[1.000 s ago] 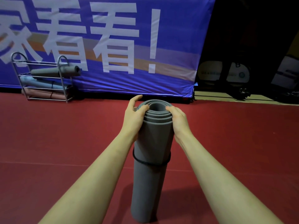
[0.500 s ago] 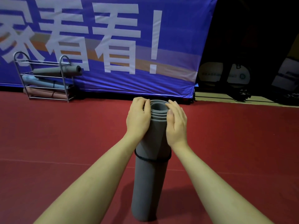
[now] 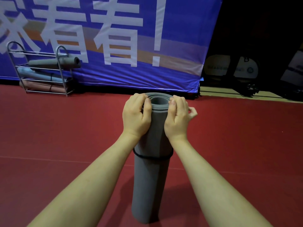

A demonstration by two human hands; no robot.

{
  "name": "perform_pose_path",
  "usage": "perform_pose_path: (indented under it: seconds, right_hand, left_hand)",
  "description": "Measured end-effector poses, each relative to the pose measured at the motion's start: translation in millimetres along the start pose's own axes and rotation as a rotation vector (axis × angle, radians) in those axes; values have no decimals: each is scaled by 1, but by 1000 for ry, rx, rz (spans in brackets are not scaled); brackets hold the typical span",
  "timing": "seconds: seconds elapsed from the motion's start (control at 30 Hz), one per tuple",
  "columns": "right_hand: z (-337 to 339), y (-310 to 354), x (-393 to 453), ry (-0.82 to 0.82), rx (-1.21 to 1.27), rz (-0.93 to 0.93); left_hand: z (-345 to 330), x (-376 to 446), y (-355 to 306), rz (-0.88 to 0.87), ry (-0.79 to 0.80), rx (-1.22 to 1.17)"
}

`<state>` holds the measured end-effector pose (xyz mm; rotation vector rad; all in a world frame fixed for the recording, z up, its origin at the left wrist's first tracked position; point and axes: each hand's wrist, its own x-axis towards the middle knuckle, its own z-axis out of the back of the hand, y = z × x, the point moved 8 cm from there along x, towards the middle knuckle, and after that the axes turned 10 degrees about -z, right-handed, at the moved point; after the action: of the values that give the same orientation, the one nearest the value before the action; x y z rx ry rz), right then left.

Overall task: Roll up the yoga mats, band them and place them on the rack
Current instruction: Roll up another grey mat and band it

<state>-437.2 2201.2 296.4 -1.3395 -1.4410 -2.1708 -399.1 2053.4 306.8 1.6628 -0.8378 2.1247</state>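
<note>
A rolled grey yoga mat (image 3: 150,185) stands upright on the red floor in front of me. A black band (image 3: 152,157) circles it a little above its middle. My left hand (image 3: 136,115) grips the top left edge of the roll, with its thumb over the rim. On the top right edge, my right hand (image 3: 177,117) holds the roll with its thumb on the rim and its fingers curled behind. The metal rack (image 3: 41,71) stands far left against the banner and holds a grey rolled mat (image 3: 55,62), a light blue one (image 3: 41,76) and a pink one (image 3: 41,86).
A blue banner (image 3: 180,38) with white characters hangs along the back wall. Dark equipment (image 3: 246,71) sits at the back right behind a yellowish floor strip. Red floor (image 3: 65,128) stretches between me and the rack.
Both hands shifted on the top of the roll, from palms pressing its sides to thumbs hooked over the rim. The mat stays upright. The view has tilted slightly.
</note>
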Motion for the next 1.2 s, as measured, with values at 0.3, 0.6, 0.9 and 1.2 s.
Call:
perform_pose_path:
  seconds: [0.3, 0.6, 0.9, 1.2]
  right_hand:
    - [0, 5, -5, 94, -4, 55]
    - [17, 29, -6, 312, -284, 327]
    - [25, 54, -2, 324, -395, 469]
    - [25, 48, -9, 465, -582, 378]
  left_hand:
    - [-4, -8, 8, 125, 61, -27]
    - [-17, -19, 20, 439, 248, -398]
    - [-21, -67, 8, 483, 322, -550]
    - [-23, -81, -3, 621, 480, -268]
